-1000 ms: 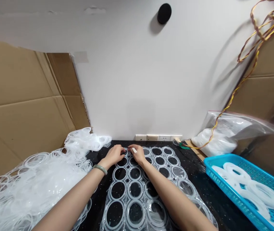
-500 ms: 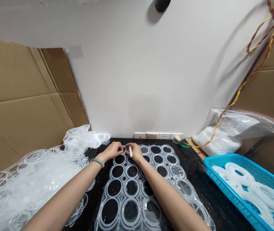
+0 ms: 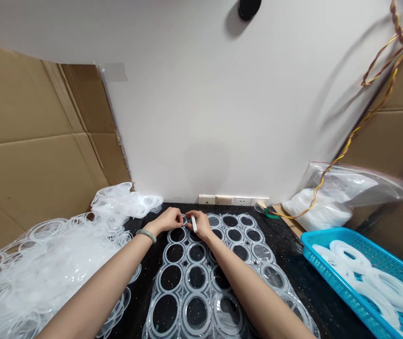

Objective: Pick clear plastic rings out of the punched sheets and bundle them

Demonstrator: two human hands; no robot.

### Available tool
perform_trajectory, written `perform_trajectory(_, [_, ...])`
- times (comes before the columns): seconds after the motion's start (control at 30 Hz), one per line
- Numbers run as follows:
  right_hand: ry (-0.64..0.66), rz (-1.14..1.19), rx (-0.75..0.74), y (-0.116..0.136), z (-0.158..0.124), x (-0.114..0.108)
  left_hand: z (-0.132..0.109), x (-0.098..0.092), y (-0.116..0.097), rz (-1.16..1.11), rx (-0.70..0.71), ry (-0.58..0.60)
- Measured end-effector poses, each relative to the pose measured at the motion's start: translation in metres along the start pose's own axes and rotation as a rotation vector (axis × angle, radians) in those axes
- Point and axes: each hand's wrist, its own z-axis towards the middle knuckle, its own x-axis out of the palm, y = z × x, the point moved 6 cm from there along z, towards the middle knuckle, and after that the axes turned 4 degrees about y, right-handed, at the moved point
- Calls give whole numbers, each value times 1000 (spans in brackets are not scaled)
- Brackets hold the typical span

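A clear plastic sheet of rings (image 3: 197,275) in rows lies flat on the black speckled tabletop (image 3: 139,287). My left hand (image 3: 168,220), with a bangle (image 3: 147,234) on its wrist, is closed in a pinch at the sheet's far left corner. What its fingertips hold is too small to tell. Close beside it, my right hand (image 3: 202,225) is closed around a short white stick-like tool (image 3: 193,223), which slants across the fingers. The fingertips of both hands nearly meet over a ring in the far row, and partly hide it.
Loose translucent rings (image 3: 56,263) are heaped on the left, by a cardboard panel (image 3: 38,103). At right stands a blue basket (image 3: 332,268) holding white rings (image 3: 395,287), with a plastic bag (image 3: 332,207) behind it. Sockets (image 3: 224,200) and a twisted wire (image 3: 349,141) run along the wall.
The camera view has shifted slightly. Both hands stay at the same far corner of the sheet, and the white tool in my right hand has tilted a little.
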Motion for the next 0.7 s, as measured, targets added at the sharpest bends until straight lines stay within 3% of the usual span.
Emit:
perform_trajectory(0.2, [9,-9,-19,4,-2,-1,0,1,5,-75,5,19])
perform_trajectory(0.4, [5,-23,-19,5,-2,-1,-4,-2,1,-13,27,16])
perform_trajectory(0.7, [-5,-28,-30,7,-3,-2,-1,-6,-6,109,-8,-116])
